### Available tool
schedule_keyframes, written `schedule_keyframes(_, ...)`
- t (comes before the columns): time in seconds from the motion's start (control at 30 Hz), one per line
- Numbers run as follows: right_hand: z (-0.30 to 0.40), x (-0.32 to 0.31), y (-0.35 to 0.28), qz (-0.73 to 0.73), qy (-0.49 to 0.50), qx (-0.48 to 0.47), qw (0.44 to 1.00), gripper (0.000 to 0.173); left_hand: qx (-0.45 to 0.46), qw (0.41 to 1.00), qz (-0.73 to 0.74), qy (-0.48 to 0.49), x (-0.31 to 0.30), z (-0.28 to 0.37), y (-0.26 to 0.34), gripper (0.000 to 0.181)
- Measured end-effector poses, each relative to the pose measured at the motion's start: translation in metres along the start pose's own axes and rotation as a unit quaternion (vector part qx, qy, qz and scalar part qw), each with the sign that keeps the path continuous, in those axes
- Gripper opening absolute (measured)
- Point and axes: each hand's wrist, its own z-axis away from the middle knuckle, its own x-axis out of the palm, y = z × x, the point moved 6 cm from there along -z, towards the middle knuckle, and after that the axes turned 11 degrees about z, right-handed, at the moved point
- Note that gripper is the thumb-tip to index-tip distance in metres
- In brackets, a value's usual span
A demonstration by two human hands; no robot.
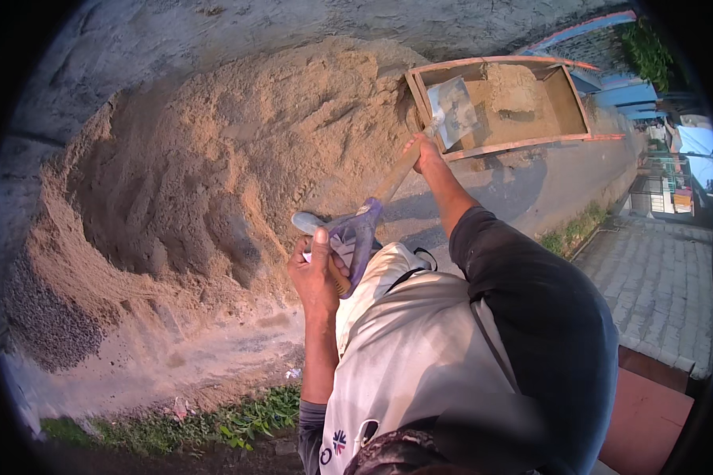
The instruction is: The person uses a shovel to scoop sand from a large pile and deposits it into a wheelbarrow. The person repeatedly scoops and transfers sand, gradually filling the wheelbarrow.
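Observation:
A shovel slants across my front, its metal blade [453, 111] over the near end of a wooden box [514, 144]. Some sand lies on the blade and more sand [511, 89] is inside the box. My right hand [426, 154] grips the wooden shaft [395, 175] just behind the blade socket. Around the crossbar of the purple D-shaped handle [362, 243] closes my left hand [321, 270], thumb up. The large sand pile [261, 142] spreads to the left of the shovel, with a hollow dug into it.
Dark gravel [53, 314] borders the pile at far left. A rough grey wall [184, 35] runs behind the sand. Green plants [243, 415] line the paving's near edge. On the right are a grey block surface [647, 285] and a strip of grass [576, 231].

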Motion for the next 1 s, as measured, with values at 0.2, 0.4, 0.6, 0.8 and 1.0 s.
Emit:
schedule_keyframes(0.2, 0.055, 0.008, 0.161, 0.085, 0.013, 0.084, 0.993, 0.023, -0.023, 0.978, 0.066, 0.195, -0.173, 0.025, -0.037, 0.044)
schedule_keyframes(0.4, 0.108, 0.065, 0.273, 0.236, -0.068, 0.181, 0.952, 0.018, -0.093, 0.896, 0.187, 0.392, -0.293, 0.131, -0.116, 0.043)
schedule_keyframes(0.6, 0.112, 0.095, 0.359, 0.426, -0.126, 0.195, 0.874, 0.015, -0.104, 0.761, 0.347, 0.538, -0.306, 0.212, -0.21, 0.03)
schedule_keyframes(0.8, 0.156, 0.107, 0.443, 0.502, -0.221, 0.247, 0.799, 0.016, 0.004, 0.684, 0.401, 0.609, -0.28, 0.298, -0.261, 0.029)
schedule_keyframes(1.0, 0.222, 0.131, 0.454, 0.513, -0.268, 0.272, 0.769, 0.018, 0.025, 0.655, 0.426, 0.623, -0.273, 0.344, -0.258, 0.028)
